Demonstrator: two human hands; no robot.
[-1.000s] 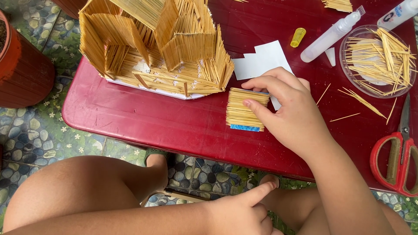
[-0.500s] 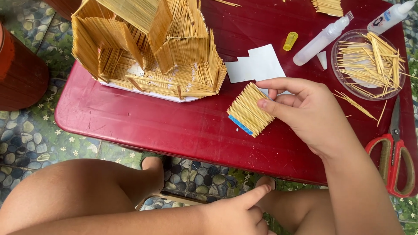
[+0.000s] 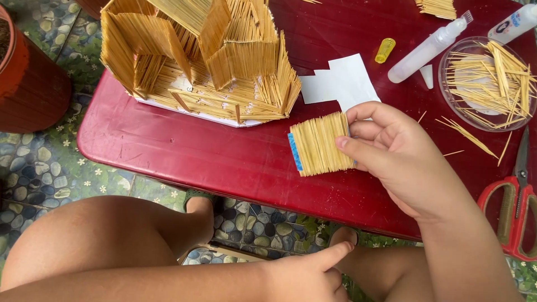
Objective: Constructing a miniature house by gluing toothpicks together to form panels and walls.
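My right hand pinches a small panel of toothpicks glued side by side on blue-edged backing, holding it just above the red table. A toothpick model house on a white base stands at the table's far left, a short way from the panel. My left hand rests low by my knees below the table's edge, fingers curled with the index finger out, holding nothing.
White paper pieces lie behind the panel. A glue bottle, a yellow cap and a clear dish of toothpicks sit at the right. Red-handled scissors lie near the right edge. A terracotta pot stands left on pebbled floor.
My right hand picked the toothpick panel up off the table, turned it and brought it left toward the model house. The left hand stayed by my knees.
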